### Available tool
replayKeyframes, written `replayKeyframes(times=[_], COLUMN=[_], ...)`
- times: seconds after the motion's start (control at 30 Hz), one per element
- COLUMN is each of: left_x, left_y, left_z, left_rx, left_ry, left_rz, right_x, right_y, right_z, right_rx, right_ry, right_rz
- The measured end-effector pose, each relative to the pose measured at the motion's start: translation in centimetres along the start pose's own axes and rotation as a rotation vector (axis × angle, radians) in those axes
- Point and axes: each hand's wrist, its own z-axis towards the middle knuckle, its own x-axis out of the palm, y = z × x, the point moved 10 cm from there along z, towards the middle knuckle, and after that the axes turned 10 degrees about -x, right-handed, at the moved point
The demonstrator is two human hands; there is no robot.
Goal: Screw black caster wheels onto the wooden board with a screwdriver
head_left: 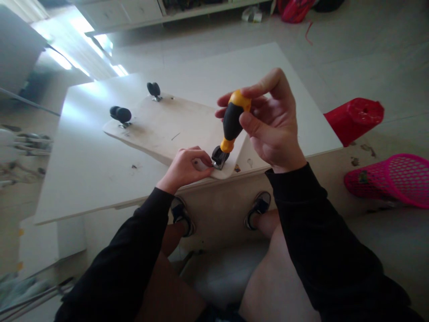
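A yellow and black screwdriver (pixel 232 120) is in my right hand (pixel 273 120), gripped near the top of its handle. Its shaft points down at a small black caster (pixel 219 155) with a metal plate on the near right corner of a pale board (pixel 187 118). My left hand (pixel 187 167) rests on that corner, thumb and forefinger pinched close against the caster's plate; whatever they hold is hidden. Two more casters, one at the left corner (pixel 120 114) and one at the far corner (pixel 153 90), stand wheels up on the board.
The board lies on a white table (pixel 90 179) whose near edge runs just before my knees. A red bin (pixel 355 118) and a pink mesh basket (pixel 389 181) are on the floor at the right. A white cabinet (pixel 124 13) stands beyond the table.
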Motion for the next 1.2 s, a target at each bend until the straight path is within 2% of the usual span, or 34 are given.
replayKeyframes(times=[0.13,0.3,0.43,0.57,0.63,0.73,0.83,0.93,1.03,1.13,1.2], left_x=[0.0,-0.1,-0.1,0.0,0.0,0.0,0.0,-0.1,0.0,0.0,0.1], left_y=[0.0,0.1,0.1,0.1,0.1,0.0,-0.3,-0.3,-0.3,-0.2,-0.1], left_z=[0.0,0.0,0.0,0.0,0.0,0.0,0.0,0.0,-0.1,-0.1,0.0], left_rx=[-0.004,-0.007,-0.004,-0.012,-0.017,-0.011,0.005,0.005,0.015,0.027,0.025], left_ry=[-0.007,-0.018,-0.013,-0.002,-0.003,-0.001,-0.003,-0.001,0.009,0.014,0.01], left_rz=[0.005,0.016,0.006,0.004,0.002,-0.017,-0.03,-0.033,-0.047,-0.06,-0.057], right_x=[-1.0,-1.4,-1.5,-0.7,-0.5,-0.8,-2.1,-3.1,-2.8,-1.7,-1.1], right_y=[-0.5,0.2,0.9,1.6,1.4,1.8,2.3,2.6,3.0,3.1,3.5], right_z=[0.1,0.3,0.2,0.1,-0.1,0.0,0.1,0.0,-0.3,-0.7,-0.9], right_rx=[-0.043,-0.154,-0.148,-0.109,-0.062,-0.166,-0.307,-0.349,-0.311,-0.214,-0.21], right_ry=[-0.05,-0.099,-0.148,-0.05,0.011,0.025,-0.091,-0.199,-0.153,-0.048,0.006], right_rz=[-0.074,-0.201,-0.221,-0.015,0.011,-0.037,-0.161,-0.302,-0.306,-0.207,-0.154])
